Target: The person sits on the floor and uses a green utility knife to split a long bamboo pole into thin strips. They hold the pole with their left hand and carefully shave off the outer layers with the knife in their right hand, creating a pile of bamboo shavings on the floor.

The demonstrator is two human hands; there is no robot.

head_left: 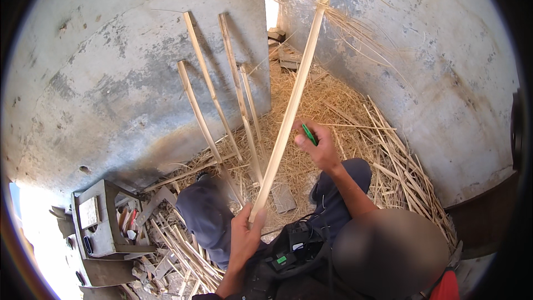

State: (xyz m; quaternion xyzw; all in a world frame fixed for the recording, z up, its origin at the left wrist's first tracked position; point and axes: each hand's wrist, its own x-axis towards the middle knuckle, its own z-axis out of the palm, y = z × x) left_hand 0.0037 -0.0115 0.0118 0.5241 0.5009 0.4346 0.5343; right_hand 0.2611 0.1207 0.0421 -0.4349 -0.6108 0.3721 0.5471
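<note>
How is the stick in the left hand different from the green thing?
The stick is pale; the green thing is bright green. The stick is long, the green thing short. The left hand grips the stick near one end; the right hand holds the green thing. Both are hand-held.

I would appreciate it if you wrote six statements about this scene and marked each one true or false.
1. The left hand grips the lower end of the long pale strip. True.
2. The right hand holds a red object. False: the object in it is green.
3. Four narrow strips are propped against the left wall. True.
4. The shavings are dark blue. False: they are straw-coloured.
5. Thin sticks are heaped beside the right wall. True.
6. The wooden cabinet stands at the picture's right. False: it stands at the lower left.
</note>
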